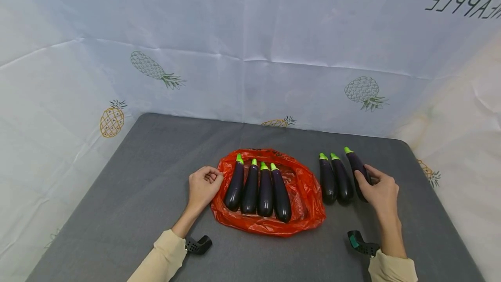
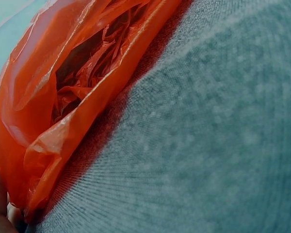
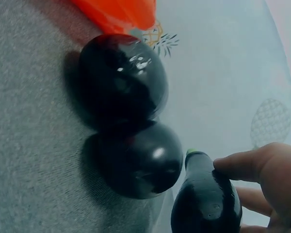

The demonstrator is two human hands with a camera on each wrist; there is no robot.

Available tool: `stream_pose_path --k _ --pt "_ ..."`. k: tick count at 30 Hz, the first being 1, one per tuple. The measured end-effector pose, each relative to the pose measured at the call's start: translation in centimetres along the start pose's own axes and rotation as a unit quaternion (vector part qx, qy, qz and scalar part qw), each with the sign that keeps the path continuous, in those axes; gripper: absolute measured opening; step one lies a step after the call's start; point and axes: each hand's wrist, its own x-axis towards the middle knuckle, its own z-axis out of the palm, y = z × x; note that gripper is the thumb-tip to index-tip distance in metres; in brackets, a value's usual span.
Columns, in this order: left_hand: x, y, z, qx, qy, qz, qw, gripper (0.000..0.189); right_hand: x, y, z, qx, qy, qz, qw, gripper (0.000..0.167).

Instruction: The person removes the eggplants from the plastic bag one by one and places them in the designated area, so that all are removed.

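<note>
A red plastic bag point(image 1: 309, 203) lies spread open on the table, with several dark purple eggplants point(image 1: 249, 195) side by side on it, green caps away from me. My left hand point(image 1: 204, 185) pinches the bag's left edge between curled fingers; in the left wrist view the bag's rim point(image 2: 94, 104) stands up, and only a bit of that hand shows. On the right, my right hand point(image 1: 380, 190) grips an eggplant point(image 1: 355, 163) from its right side, thumb and fingers about its body. Two more eggplants point(image 3: 140, 160) lie just left of the held one.
A grey table point(image 1: 176, 142) carries everything. Behind and beside it hangs a pale cloth point(image 1: 274, 25) printed with pineapples. A black wrist device point(image 1: 198, 245) sits at my left wrist and another point(image 1: 364, 243) at my right.
</note>
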Motion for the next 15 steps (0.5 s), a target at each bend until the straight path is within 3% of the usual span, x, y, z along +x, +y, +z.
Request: stream_pose_path --k 15 --pt "0.08 -0.04 0.05 0.008 0.000 0.003 1.0000 0.012 0.33 0.76 0.88 -0.024 -0.022 0.010 0.9994 0.053"
